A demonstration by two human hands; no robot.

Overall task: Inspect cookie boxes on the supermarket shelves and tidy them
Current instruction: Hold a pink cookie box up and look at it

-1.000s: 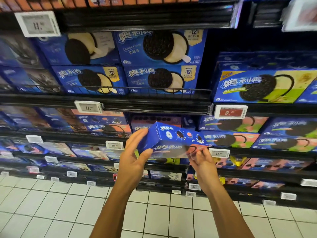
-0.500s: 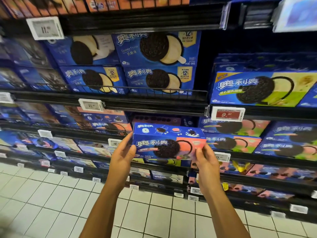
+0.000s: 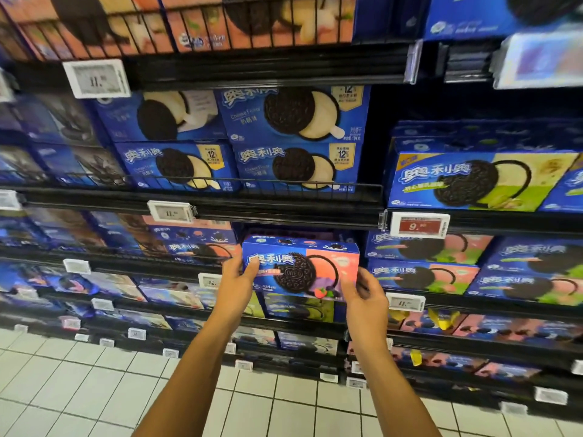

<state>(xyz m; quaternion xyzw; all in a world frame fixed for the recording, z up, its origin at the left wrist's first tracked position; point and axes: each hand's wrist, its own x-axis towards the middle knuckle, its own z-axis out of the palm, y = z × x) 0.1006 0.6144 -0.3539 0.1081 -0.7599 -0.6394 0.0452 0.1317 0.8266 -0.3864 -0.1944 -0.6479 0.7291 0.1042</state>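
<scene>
Supermarket shelves (image 3: 284,212) packed with blue cookie boxes rise ahead of my hands. Between them I hold a blue-and-pink cookie box (image 3: 299,268), face toward me: left hand (image 3: 236,279) grips its left end, right hand (image 3: 367,291) its right.

Your two forearms are bare from the bottom edge of the view up to the wrists, with no sleeve, watch, band or glove visible on either. Your left hand (image 3: 235,280), at about 11 o'clock from centre-bottom, and your right hand (image 3: 367,299), at 1 o'clock, carry no rings that you can make out.
</scene>
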